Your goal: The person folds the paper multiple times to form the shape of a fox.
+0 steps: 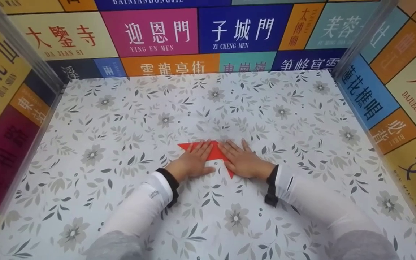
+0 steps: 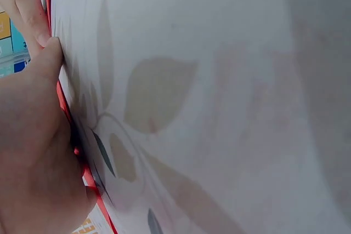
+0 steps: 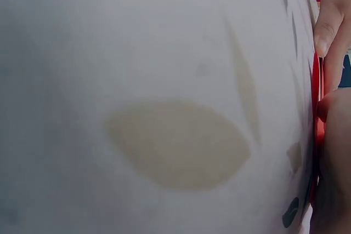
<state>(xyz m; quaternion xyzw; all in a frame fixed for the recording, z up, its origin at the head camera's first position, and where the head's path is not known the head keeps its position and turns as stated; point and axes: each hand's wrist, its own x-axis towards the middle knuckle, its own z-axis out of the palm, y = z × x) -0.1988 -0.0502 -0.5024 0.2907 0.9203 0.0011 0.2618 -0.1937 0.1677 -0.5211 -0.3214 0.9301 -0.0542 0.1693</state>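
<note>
A piece of folded red paper (image 1: 215, 152) lies flat on the patterned tabletop, with one pointed corner to the left and another toward the person. My left hand (image 1: 193, 160) rests on its left part, fingers straight and pointing away, thumb stretched to the right. On the right part, my right hand (image 1: 243, 161) presses down with fingers extended. Both hands cover much of the paper. The left wrist view shows the paper's thin red edge (image 2: 107, 216) under the hand (image 2: 38, 135). In the right wrist view, red paper (image 3: 315, 83) shows beside the fingers.
The table (image 1: 128, 119) has a white covering with grey flowers and leaves. Panels of coloured blocks with lettering (image 1: 150, 32) stand along the back and both sides. Dark bands (image 1: 272, 186) circle the wrists over white sleeves (image 1: 316, 202).
</note>
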